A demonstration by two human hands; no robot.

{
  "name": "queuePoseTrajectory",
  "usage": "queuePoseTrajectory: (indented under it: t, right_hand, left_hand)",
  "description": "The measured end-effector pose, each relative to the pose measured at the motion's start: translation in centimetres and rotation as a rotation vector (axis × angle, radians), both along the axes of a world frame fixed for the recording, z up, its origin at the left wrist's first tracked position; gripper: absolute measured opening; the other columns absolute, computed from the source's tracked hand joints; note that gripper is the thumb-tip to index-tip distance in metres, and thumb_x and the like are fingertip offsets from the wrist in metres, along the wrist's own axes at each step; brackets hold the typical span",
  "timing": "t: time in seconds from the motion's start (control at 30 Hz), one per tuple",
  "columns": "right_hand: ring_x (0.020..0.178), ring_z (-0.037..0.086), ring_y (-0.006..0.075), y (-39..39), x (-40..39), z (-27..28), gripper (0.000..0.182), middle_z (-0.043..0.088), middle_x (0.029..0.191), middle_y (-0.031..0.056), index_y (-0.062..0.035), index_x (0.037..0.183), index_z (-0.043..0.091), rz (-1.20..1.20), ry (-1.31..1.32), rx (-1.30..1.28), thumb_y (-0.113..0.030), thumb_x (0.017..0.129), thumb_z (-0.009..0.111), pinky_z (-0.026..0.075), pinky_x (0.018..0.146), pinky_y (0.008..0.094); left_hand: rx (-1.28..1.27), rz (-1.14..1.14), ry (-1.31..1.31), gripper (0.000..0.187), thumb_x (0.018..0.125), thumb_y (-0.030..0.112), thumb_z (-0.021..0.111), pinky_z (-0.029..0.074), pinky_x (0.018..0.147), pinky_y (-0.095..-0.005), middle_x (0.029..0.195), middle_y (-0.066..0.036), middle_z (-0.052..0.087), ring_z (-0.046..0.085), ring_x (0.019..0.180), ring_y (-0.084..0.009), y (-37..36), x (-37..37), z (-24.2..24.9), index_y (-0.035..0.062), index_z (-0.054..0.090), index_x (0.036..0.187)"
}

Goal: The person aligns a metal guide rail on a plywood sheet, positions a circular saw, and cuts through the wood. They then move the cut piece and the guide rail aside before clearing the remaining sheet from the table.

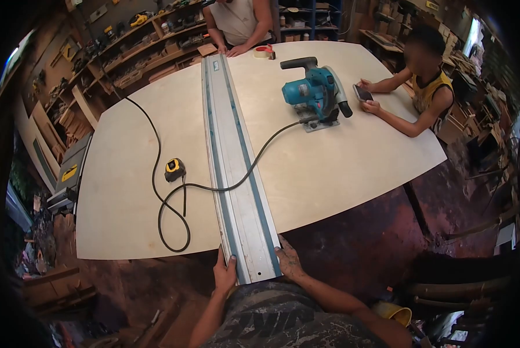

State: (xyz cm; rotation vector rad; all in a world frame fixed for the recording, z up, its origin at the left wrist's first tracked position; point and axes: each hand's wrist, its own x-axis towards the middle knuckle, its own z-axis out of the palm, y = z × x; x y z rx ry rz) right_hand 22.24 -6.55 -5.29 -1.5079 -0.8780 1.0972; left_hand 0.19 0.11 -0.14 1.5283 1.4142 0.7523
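A long silver guide rail (232, 151) with blue-green strips lies across a pale plywood sheet (323, 180), its near end reaching past the sheet's edge toward my body. My left hand (225, 271) grips the rail's left edge at that end, thumb on top. On the opposite edge, my right hand (290, 261) holds the rail with its thumb over the top. A teal circular saw (312, 93) rests on the sheet right of the rail. Its black cord (271, 139) crosses over the rail and loops on the left, beside a yellow and black tape measure (174, 169).
At the rail's far end stands a person (239, 23) with both hands near it. Another person (431, 81) leans on the sheet's right side, holding a phone (362, 93). A tape roll (263, 53) lies at the back. Shelves (149, 35) with tools line the wall.
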Motion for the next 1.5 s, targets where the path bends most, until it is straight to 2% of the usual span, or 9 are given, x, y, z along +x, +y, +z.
queuePoseTrajectory:
  t: [0.37, 0.47, 0.57, 0.67, 0.73, 0.83, 1.0, 1.1, 1.5]
  right_hand:
    - [0.137, 0.052, 0.0392, 0.1, -0.1, -1.3, 0.052, 0.054, 0.144, 0.0291, 0.0025, 0.151, 0.042, -0.006, -0.041, 0.102, -0.021, 0.105, 0.049, 0.038, 0.115, 0.0409]
    - [0.134, 0.054, 0.0317, 0.2, -0.1, -1.5, 0.051, 0.057, 0.144, 0.0246, 0.0047, 0.148, 0.046, -0.011, 0.009, 0.066, -0.017, 0.103, 0.053, 0.038, 0.114, 0.0371]
    - [0.127, 0.059, 0.0418, 0.9, -0.3, -3.8, 0.051, 0.061, 0.135, 0.0302, 0.0014, 0.147, 0.046, -0.036, -0.051, -0.005, -0.022, 0.102, 0.053, 0.044, 0.108, 0.0437]
    - [0.116, 0.065, 0.0412, 1.3, 0.1, 0.1, 0.049, 0.068, 0.121, 0.0294, -0.0004, 0.144, 0.049, -0.036, -0.149, -0.122, -0.024, 0.102, 0.054, 0.049, 0.100, 0.0438]
    - [0.116, 0.063, 0.0397, 1.2, 0.2, -0.3, 0.042, 0.065, 0.121, 0.0266, 0.0011, 0.136, 0.056, -0.003, -0.131, -0.078, -0.024, 0.102, 0.054, 0.047, 0.100, 0.0425]
    - [0.137, 0.050, 0.0392, 1.3, 0.3, 0.6, 0.040, 0.051, 0.150, 0.0248, 0.0067, 0.121, 0.069, 0.004, 0.003, -0.130, -0.027, 0.105, 0.055, 0.037, 0.115, 0.0408]
    - [0.137, 0.049, 0.0393, 1.1, 0.4, 0.3, 0.043, 0.051, 0.151, 0.0237, 0.0062, 0.125, 0.067, 0.020, -0.040, -0.078, -0.030, 0.105, 0.055, 0.037, 0.114, 0.0399]
    - [0.117, 0.065, 0.0407, 1.2, 0.0, 0.1, 0.048, 0.065, 0.125, 0.0302, 0.0063, 0.141, 0.051, -0.045, -0.177, 0.021, -0.019, 0.101, 0.054, 0.049, 0.100, 0.0412]
    - [0.127, 0.058, 0.0422, 1.8, 0.4, -1.0, 0.049, 0.062, 0.133, 0.0290, 0.0011, 0.144, 0.051, -0.051, -0.116, -0.077, -0.021, 0.100, 0.055, 0.043, 0.109, 0.0422]
  left_hand:
    - [-0.083, 0.002, -0.111, 0.060, 0.103, 0.013, 0.055, 0.048, 0.102, -0.0335, 0.138, -0.022, 0.063, 0.062, 0.120, -0.0236, -0.3, 0.9, 1.7, -0.0002, 0.036, 0.158]
    - [-0.107, 0.011, -0.099, 0.060, 0.103, 0.013, 0.055, 0.047, 0.103, -0.0336, 0.139, -0.022, 0.063, 0.062, 0.121, -0.0233, -0.5, 1.4, 2.9, -0.0010, 0.035, 0.158]
    - [-0.023, -0.024, -0.080, 0.061, 0.103, 0.013, 0.056, 0.048, 0.102, -0.0335, 0.140, -0.022, 0.063, 0.062, 0.120, -0.0232, -0.5, 1.1, 2.4, -0.0007, 0.034, 0.159]
    - [-0.023, 0.012, -0.050, 0.062, 0.103, 0.014, 0.057, 0.049, 0.101, -0.0332, 0.138, -0.022, 0.064, 0.062, 0.119, -0.0226, -0.6, 0.8, 1.3, -0.0001, 0.034, 0.159]
    - [-0.024, -0.003, -0.026, 0.062, 0.104, 0.015, 0.057, 0.049, 0.100, -0.0335, 0.138, -0.021, 0.064, 0.063, 0.118, -0.0215, -0.4, 0.6, 1.7, 0.0032, 0.035, 0.160]
    - [-0.054, 0.007, -0.032, 0.061, 0.104, 0.016, 0.057, 0.050, 0.098, -0.0343, 0.137, -0.021, 0.065, 0.064, 0.116, -0.0211, -0.5, 0.9, 2.5, 0.0072, 0.035, 0.160]
    - [-0.074, 0.009, -0.015, 0.061, 0.103, 0.015, 0.056, 0.050, 0.099, -0.0345, 0.135, -0.022, 0.066, 0.064, 0.116, -0.0215, -0.5, 0.7, 2.3, 0.0075, 0.035, 0.161]
    - [-0.066, 0.013, -0.024, 0.061, 0.103, 0.015, 0.057, 0.050, 0.099, -0.0345, 0.135, -0.022, 0.066, 0.065, 0.116, -0.0220, -0.5, 0.6, 2.2, 0.0065, 0.035, 0.160]
    - [-0.055, 0.027, -0.058, 0.057, 0.102, 0.009, 0.052, 0.039, 0.114, -0.0361, 0.145, -0.023, 0.058, 0.055, 0.134, -0.0281, -0.4, 1.4, 2.2, -0.0067, 0.038, 0.154]
